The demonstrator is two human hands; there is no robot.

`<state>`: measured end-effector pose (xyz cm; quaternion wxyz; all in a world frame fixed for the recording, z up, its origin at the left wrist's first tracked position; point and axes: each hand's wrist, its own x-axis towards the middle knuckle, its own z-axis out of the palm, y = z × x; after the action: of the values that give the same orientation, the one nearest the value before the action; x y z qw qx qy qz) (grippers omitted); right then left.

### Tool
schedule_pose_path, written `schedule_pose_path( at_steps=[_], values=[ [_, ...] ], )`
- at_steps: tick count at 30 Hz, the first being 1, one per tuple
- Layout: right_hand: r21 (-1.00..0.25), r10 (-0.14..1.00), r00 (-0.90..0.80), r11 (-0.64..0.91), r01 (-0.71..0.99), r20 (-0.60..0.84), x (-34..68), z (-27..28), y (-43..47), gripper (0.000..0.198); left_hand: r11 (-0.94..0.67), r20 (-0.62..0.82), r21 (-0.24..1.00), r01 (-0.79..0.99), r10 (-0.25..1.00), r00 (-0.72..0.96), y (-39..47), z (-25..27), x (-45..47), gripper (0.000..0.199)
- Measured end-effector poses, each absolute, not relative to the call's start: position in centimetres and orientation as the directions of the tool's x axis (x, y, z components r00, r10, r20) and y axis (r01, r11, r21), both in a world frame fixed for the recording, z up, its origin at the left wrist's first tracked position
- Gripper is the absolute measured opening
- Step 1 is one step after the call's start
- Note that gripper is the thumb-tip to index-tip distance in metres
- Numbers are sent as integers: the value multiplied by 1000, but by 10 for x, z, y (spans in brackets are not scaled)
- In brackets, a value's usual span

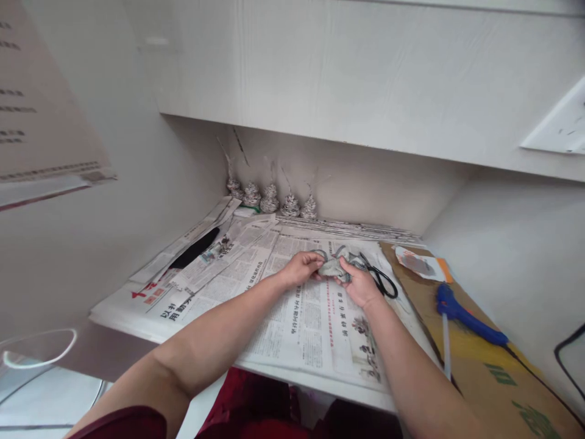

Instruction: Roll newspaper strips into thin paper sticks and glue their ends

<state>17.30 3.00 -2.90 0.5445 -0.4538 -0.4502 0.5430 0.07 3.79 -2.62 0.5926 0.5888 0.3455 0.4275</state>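
Observation:
My left hand [303,268] and my right hand [359,281] meet over the newspaper-covered table, both closed on a small grey-white piece with cord-like loops [329,267]. Its exact kind is too small and too covered by fingers to make out. The left fingers pinch its left side, while the right thumb and fingers grip its right side. Just beyond my right hand lie black-handled scissors [382,281], with their blades partly hidden. Spread newspaper [283,305] lies below both hands.
Several gourd-shaped woven paper pieces [269,199] stand along the back wall, beside thin paper sticks [351,230]. A blue glue gun [470,317] and a small packet [423,265] rest on cardboard [479,384] at right. A black object [196,250] lies left. An overhanging panel [320,79] spans above.

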Motion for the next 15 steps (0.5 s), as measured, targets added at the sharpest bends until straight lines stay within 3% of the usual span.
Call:
schedule_pose_path(
  at_steps=[4, 7, 11, 15],
  values=[
    [-969, 996, 88, 1, -248, -22, 170, -25, 27, 32, -25, 59, 996, -90, 918, 392, 37, -26, 0, 41],
    [-959, 990, -141, -13, -282, 29, 167, -22, 19, 31, -121, 92, 992, 45, 906, 414, 37, -27, -2, 44],
    [-978, 932, -361, -74, -197, 2, 165, -17, 12, 37, -244, 124, 929, 278, 914, 385, 37, -31, -4, 26],
    [-998, 974, -227, 8, -65, 22, 158, -14, 13, 40, -379, 216, 823, 423, 898, 384, 34, -28, -3, 13]
  ],
)
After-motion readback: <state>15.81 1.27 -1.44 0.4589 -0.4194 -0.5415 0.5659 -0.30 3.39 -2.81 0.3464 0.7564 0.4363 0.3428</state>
